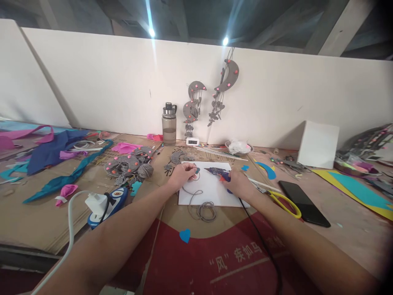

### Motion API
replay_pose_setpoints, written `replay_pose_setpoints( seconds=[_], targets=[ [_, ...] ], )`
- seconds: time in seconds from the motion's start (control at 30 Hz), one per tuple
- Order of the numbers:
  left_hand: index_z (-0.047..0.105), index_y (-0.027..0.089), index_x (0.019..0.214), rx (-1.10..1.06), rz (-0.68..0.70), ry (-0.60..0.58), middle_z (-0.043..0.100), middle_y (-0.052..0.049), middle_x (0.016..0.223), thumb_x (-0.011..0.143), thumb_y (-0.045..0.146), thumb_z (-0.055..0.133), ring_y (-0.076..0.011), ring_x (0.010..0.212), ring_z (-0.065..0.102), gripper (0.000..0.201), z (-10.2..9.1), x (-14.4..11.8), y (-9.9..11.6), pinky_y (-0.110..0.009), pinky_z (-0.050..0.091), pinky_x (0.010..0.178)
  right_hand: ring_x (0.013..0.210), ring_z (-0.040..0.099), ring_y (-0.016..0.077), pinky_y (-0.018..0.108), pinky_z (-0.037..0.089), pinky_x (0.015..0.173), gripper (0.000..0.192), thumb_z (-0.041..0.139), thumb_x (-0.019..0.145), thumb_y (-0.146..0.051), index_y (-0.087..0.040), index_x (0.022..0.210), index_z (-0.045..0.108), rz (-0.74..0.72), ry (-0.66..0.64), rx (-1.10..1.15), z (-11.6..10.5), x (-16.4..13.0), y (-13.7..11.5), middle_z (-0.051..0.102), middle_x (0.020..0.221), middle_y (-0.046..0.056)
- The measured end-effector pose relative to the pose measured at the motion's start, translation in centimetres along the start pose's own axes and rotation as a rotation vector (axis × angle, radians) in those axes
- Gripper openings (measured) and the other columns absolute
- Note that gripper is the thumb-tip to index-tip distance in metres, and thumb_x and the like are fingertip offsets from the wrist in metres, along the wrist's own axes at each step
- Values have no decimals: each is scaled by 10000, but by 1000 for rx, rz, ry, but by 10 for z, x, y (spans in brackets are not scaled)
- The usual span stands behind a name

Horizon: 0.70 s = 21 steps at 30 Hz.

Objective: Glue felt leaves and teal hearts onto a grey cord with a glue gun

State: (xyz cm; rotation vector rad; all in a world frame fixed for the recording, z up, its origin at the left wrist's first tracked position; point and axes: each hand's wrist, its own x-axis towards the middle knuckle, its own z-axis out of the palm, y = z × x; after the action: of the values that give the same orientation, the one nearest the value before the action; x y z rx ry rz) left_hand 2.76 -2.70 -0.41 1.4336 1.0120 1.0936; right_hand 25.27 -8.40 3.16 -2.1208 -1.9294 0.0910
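My right hand (pixel 241 184) is wrapped round the blue handle of a hot glue gun (pixel 226 176), its dark, stained nozzle pointing left. A black cable (pixel 259 233) runs from the gun toward me. Opposite the nozzle, my left hand (pixel 181 177) pinches a small dark piece (pixel 197 169) with grey cord at it; its exact shape is too small to tell. The nozzle and the piece are apart. Below them lies a white board (pixel 215 196), with the grey cord (pixel 206 212) coiled over its front edge. A blue heart (pixel 184 235) lies nearer to me.
Yellow-handled scissors (pixel 285 204) and a black phone (pixel 303 203) lie right. A power strip (pixel 115 203) with a white plug stands left, near grey felt moons (pixel 121 166) and yarn (pixel 145 170). A water bottle (pixel 169 125) stands behind; moon hangings (pixel 229 78) hang on the wall.
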Motion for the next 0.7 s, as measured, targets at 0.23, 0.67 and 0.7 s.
replay_pose_setpoints(
  seconds=[0.23, 0.67, 0.7],
  targets=[
    [647, 145, 785, -8, 6, 2, 649, -8, 581, 710, 346, 694, -78, 448, 502, 220, -1, 4, -7, -199, 399, 474, 497, 496, 107, 221, 346, 453, 140, 643, 671, -263, -166, 762, 599, 279, -71, 841, -13, 7, -2, 579, 593, -4],
    [627, 106, 726, -600, -47, 243, 601, -18, 627, 620, 295, 791, -85, 565, 556, 272, -8, 9, -6, -195, 380, 488, 652, 612, 118, 308, 568, 568, 346, 558, 791, -312, -229, 1082, 390, -310, 184, 1147, 18, 0, -60, 598, 1018, 35],
    [628, 105, 725, -600, -39, 247, 598, -16, 625, 613, 298, 797, -86, 567, 556, 279, -8, 8, -5, -196, 378, 487, 622, 603, 110, 302, 561, 551, 319, 546, 805, -315, -227, 1070, 392, -335, 165, 1137, 22, -3, -62, 604, 1008, 34]
  ],
)
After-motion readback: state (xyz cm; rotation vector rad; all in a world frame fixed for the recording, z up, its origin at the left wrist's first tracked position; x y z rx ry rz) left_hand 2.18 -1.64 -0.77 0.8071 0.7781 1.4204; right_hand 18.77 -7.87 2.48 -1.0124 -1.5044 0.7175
